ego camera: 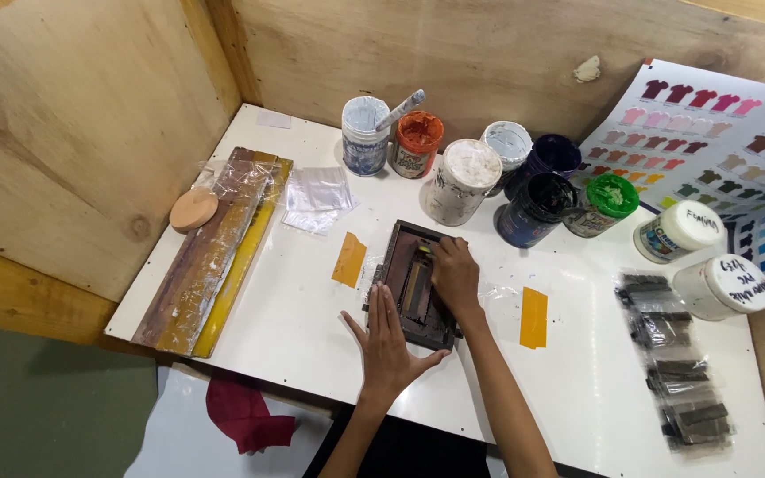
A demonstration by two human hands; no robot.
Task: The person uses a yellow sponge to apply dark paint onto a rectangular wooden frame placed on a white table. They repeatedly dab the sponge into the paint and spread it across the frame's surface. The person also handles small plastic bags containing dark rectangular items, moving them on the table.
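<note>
On the white tabletop (pixel 312 292), the small dark rectangular printing frame (pixel 415 296) lies between two orange tape strips (pixel 349 259). Your left hand (pixel 387 345) presses flat on its near corner, fingers spread. Your right hand (pixel 455 274) curls closed on something inside it; what, you cannot tell.

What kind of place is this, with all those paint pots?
Probably a small screen-printing workshop. Open ink jars crowd the white table, a shirt colour chart leans on the plywood wall, and the person's left hand and right hand work on a small dark printing frame.
</note>
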